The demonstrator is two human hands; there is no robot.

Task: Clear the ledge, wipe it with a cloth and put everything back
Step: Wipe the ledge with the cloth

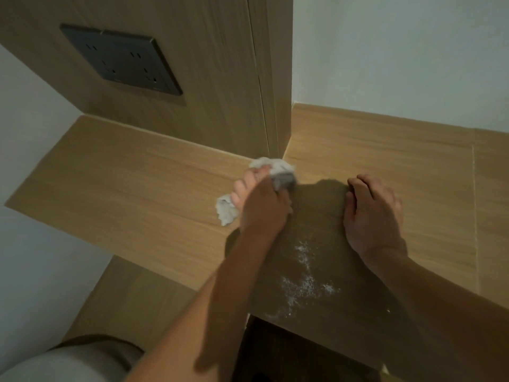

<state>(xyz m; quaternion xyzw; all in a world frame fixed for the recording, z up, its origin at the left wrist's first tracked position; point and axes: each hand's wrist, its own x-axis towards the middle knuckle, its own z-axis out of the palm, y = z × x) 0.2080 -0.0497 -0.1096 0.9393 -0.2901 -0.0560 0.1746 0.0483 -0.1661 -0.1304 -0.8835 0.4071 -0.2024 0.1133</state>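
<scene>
wooden ledge (143,188), left hand (261,205) gripping cloth (275,169)

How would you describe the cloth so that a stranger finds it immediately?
Start at the wooden pillar that rises from the ledge. At its foot, the left hand grips a crumpled white cloth. It is the only soft, pale thing on the brown wood.

Dark double socket plate (121,62) set flush in a wood-grain panel (214,78), upper left. White wall (399,51) at upper right. White powdery specks (305,282) scattered low centre. Pale rounded object (55,365), unidentifiable, at bottom left.
</scene>
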